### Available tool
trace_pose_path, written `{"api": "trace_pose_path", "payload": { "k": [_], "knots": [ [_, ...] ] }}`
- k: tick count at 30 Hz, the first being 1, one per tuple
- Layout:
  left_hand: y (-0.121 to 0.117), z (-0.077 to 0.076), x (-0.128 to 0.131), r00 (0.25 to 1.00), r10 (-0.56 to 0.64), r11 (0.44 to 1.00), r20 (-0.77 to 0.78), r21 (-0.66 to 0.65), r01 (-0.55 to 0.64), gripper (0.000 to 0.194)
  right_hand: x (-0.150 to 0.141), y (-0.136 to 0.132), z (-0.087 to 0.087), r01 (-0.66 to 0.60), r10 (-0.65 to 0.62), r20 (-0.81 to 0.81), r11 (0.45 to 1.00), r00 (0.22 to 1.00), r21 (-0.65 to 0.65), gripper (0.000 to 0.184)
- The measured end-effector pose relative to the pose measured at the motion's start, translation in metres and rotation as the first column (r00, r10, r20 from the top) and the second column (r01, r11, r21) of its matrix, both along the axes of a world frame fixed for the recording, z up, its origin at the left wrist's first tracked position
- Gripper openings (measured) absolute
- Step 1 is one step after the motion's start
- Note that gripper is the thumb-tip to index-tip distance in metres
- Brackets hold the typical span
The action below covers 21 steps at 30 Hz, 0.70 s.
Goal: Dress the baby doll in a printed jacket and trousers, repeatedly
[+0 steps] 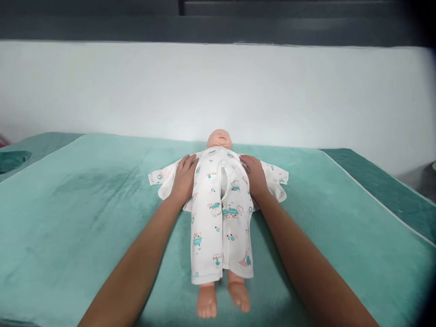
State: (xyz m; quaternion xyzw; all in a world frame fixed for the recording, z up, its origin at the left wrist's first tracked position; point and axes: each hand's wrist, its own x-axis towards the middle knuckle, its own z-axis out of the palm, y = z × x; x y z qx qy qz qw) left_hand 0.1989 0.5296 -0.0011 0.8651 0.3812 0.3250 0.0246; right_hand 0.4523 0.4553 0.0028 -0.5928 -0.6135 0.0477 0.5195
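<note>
A baby doll lies on its back, head at the far end, feet towards me. White baby trousers with a teal and pink cartoon print cover it from the chest down to the ankles. Spread beneath them is a matching white top, its sleeves stretched out to both sides. Along the left edge of the trousers, my left hand rests on the top with fingers extended. My right hand lies against the opposite edge, fingers stretched towards the doll's chest. Both hands touch the clothes at the doll's sides; part of the right fingertips is hard to see.
The doll lies on a teal plush cover with white piping near its sides. Behind it rises a white wall, topped by a dark band. A darker teal fold shows at the far left.
</note>
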Motion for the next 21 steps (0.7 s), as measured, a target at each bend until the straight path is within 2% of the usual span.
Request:
{"api": "trace_pose_path", "payload": {
  "k": [2,4,7,9,11,13,16,18,21],
  "knots": [
    [-0.012,0.004,-0.002,1.0,0.025,1.0,-0.003,0.008,-0.025,0.044,-0.003,-0.009,-0.003,0.103,-0.106,-0.069,0.993,0.992,-0.051,0.027],
    [-0.024,0.009,-0.002,0.996,0.08,0.996,0.027,-0.029,-0.079,0.034,-0.004,-0.015,-0.005,0.124,-0.145,-0.135,0.981,0.98,-0.152,0.024],
    [-0.038,0.017,0.001,0.987,0.116,0.971,0.111,-0.222,-0.089,0.028,-0.002,-0.018,-0.007,0.077,-0.131,-0.172,0.955,0.976,-0.287,0.023],
    [-0.042,0.019,0.003,0.978,0.13,0.926,0.166,-0.372,-0.06,0.03,0.001,-0.018,-0.006,-0.014,-0.087,-0.258,0.932,0.962,-0.363,0.022],
    [-0.044,0.02,0.004,0.959,0.171,0.877,0.225,-0.478,-0.044,0.03,0.004,-0.018,-0.004,-0.163,-0.006,-0.394,0.905,0.919,-0.393,0.022],
    [-0.044,0.02,0.006,0.933,0.203,0.842,0.297,-0.539,-0.012,0.023,0.004,-0.02,-0.001,-0.305,0.077,-0.511,0.874,0.856,-0.379,0.024],
    [-0.045,0.021,0.008,0.896,0.215,0.79,0.388,-0.609,0.074,0.016,-0.001,-0.024,0.006,-0.382,0.129,-0.579,0.86,0.805,-0.34,0.026],
    [-0.048,0.024,0.01,0.867,0.233,0.722,0.44,-0.676,0.15,0.021,-0.005,-0.028,0.013,-0.399,0.125,-0.599,0.847,0.791,-0.35,0.025],
    [-0.055,0.029,0.012,0.777,0.292,0.556,0.558,-0.76,0.337,0.038,-0.01,-0.033,0.022,-0.424,0.133,-0.605,0.828,0.785,-0.368,0.023]
  ]
}}
